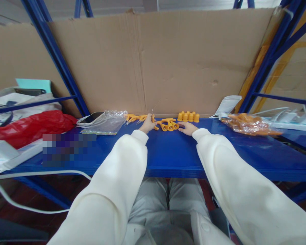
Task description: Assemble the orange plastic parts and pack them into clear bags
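Observation:
My left hand (148, 125) is closed around an orange plastic piece (153, 118) with a thin metal spiral sticking up from it. Just left of that hand lie several orange pieces with metal spirals (133, 118), like corkscrews. Between my hands rest several orange flared pieces (170, 127), their round open ends towards me. My right hand (188, 129) is at the right end of these, fingers apart, fingertips beside or touching the nearest one. Behind it stands a row of orange cup-shaped pieces (188, 116).
A clear plastic bag (104, 123) and a phone (91, 117) lie left on the blue shelf (173, 156). Further left are a red bag (33, 127) and a power strip (22, 153). Wrapped orange parts (247, 124) sit right. Cardboard (181, 61) closes the back.

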Available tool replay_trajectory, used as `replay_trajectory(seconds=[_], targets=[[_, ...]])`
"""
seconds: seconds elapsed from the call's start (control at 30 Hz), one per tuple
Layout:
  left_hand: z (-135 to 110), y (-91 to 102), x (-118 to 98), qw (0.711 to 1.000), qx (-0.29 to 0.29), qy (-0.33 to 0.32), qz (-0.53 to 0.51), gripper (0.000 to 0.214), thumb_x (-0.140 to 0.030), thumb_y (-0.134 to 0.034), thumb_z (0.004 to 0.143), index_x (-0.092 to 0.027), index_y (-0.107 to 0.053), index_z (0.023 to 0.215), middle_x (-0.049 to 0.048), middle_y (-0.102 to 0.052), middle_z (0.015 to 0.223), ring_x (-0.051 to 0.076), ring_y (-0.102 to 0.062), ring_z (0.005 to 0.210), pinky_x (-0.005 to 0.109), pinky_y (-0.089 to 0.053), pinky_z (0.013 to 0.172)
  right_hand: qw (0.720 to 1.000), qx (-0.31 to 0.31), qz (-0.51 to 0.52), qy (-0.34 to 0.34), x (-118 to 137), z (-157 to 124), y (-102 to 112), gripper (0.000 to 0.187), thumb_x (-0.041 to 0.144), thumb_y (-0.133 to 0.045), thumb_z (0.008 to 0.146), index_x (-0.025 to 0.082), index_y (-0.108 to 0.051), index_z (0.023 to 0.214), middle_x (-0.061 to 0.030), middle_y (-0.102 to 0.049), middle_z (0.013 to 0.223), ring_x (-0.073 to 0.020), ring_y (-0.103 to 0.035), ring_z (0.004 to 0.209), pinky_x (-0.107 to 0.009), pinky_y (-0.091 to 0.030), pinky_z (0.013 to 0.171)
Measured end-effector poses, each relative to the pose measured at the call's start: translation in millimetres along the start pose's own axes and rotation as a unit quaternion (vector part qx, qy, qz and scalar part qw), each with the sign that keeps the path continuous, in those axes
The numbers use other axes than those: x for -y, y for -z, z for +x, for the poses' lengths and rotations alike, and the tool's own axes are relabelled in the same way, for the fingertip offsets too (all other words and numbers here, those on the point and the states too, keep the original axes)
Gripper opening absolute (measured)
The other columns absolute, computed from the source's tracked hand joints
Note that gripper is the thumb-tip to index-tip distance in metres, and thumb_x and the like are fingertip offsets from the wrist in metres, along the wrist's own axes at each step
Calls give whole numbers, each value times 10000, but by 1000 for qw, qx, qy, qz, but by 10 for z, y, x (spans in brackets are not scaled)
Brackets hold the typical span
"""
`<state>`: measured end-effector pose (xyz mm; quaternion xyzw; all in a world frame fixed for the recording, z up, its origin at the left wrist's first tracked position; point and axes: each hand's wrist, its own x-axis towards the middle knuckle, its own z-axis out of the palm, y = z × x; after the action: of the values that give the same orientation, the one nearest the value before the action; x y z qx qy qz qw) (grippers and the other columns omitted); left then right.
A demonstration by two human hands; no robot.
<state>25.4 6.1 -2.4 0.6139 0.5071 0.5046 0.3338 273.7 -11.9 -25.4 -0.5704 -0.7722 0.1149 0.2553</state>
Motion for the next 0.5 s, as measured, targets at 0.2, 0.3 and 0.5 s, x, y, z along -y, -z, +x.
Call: replay_trajectory(seconds=[0.2, 0.3, 0.5], targets=[[-84, 16, -42, 1000, 9, 26, 14, 514, 109, -689, 733, -218, -427, 1030, -78, -531, 821, 59, -578, 694, 285, -590, 793, 1000, -8, 3, 21, -36, 12, -3, 476, 145, -651, 885, 195, -676, 1358, -107, -711, 1344, -269, -670, 1263, -433, -510, 1121], [-84, 15, -13, 999, 18, 14, 31, 571, 86, -744, 698, -219, -432, 1067, -77, -546, 826, 69, -587, 684, 277, -585, 777, 1000, -4, 2, 16, -21, 0, 10, 449, 134, -645, 884, 181, -696, 1327, -113, -702, 1357, -269, -666, 1268, -422, -497, 1134], [-75, 15, 12, 994, 27, 18, 104, 620, 5, -791, 705, -172, -509, 1228, 36, -697, 993, 161, -692, 926, 281, -567, 877, 1000, 1, -4, 16, 18, -21, 30, 458, 104, -623, 879, 188, -694, 1323, -99, -706, 1354, -253, -662, 1275, -425, -492, 1137]])
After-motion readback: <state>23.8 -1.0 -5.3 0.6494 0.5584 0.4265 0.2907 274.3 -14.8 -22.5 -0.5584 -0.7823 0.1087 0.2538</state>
